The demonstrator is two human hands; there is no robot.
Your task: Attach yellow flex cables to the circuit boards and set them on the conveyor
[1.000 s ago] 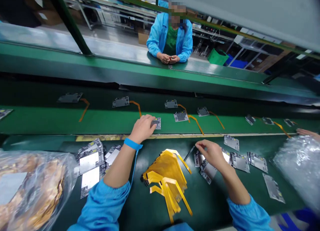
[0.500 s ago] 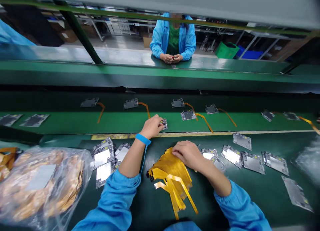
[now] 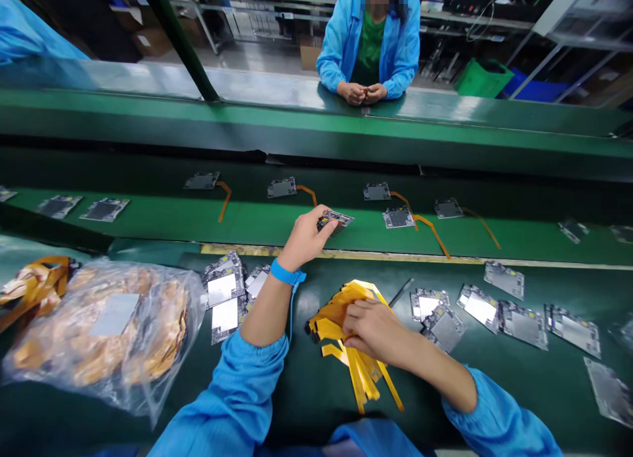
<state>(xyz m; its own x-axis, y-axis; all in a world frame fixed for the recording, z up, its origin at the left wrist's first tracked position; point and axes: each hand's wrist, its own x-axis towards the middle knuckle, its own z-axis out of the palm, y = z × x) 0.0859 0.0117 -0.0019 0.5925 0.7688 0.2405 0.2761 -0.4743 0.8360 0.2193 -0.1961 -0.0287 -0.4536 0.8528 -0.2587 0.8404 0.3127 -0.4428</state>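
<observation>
My left hand (image 3: 305, 236) is closed on a small grey circuit board (image 3: 337, 218), held just above the near edge of the green conveyor belt (image 3: 163, 223). A blue wrist strap (image 3: 285, 273) circles that wrist. My right hand (image 3: 370, 330) rests on a pile of yellow flex cables (image 3: 357, 365) on the dark bench, its fingers curled into the top of the pile. What those fingers grip is hidden.
Boards with orange cables (image 3: 406, 217) ride the belt. A stack of boards (image 3: 226, 297) lies left of my arm, and several more (image 3: 499, 312) lie to the right. A plastic bag of cables (image 3: 106, 332) sits at the left. A person in a blue coat (image 3: 370, 48) leans on the far counter.
My left hand has lifted the board off the belt's near edge. My right hand moved left from the boards onto the yellow cable pile. The camera view dropped and shifted.
</observation>
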